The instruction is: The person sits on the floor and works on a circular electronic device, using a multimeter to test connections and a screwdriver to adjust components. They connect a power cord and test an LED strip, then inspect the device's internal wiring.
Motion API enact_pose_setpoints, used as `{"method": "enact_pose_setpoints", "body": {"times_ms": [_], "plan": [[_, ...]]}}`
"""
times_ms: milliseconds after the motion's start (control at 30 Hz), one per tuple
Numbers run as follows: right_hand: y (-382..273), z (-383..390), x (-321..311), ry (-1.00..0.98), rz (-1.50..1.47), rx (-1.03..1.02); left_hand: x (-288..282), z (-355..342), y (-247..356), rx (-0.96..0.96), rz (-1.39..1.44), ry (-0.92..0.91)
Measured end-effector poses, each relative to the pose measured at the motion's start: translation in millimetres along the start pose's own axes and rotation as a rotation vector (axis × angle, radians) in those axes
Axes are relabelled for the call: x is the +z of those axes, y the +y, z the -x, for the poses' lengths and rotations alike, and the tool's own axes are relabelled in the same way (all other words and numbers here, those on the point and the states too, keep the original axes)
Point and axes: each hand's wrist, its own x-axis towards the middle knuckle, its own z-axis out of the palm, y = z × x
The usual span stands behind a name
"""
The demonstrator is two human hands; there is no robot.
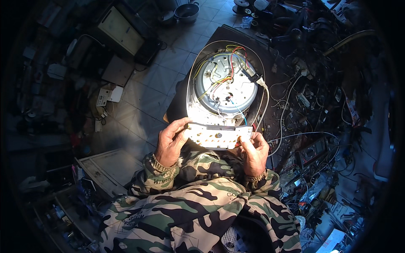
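Between my two hands is a pale control board, its face dotted with small parts and a dark strip along its far edge. My left hand pinches its left end, thumb on the near face. At the right end, my right hand grips the board with thumb and fingers. Just beyond lies an opened appliance, like a rice cooker turned over, with its round metal bottom exposed. Red, yellow and blue wires cross the metal. A pale plug with a cord sits at its right side.
The appliance rests on a dark bench. Loose parts and cables crowd the right side. On the left stand a pale cabinet and a small white box on the tiled floor. A black pan lies far back.
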Motion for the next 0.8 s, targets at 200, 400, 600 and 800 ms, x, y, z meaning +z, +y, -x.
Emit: {"method": "enact_pose_setpoints", "body": {"times_ms": [200, 400, 600, 800], "plan": [[1.0, 0.5, -0.1, -0.002, -0.002, 0.0, 0.3, 0.4, -1.1, 0.011, 0.007, 0.017], [3.2, 0.2, -1.0, 0.009, 0.025, -0.01, 1.1, 0.8, 1.6, -0.013, 0.023, 0.023], [4.1, 0.4, -1.6, 0.01, 0.016, 0.004, 0.0, 2.5, 0.8, -0.018, 0.016, 0.013], [5.7, -0.4, -2.8, -0.001, 0.011, -0.006, 0.6, 2.4, -0.1, -0.02, 0.024, 0.021]]}}
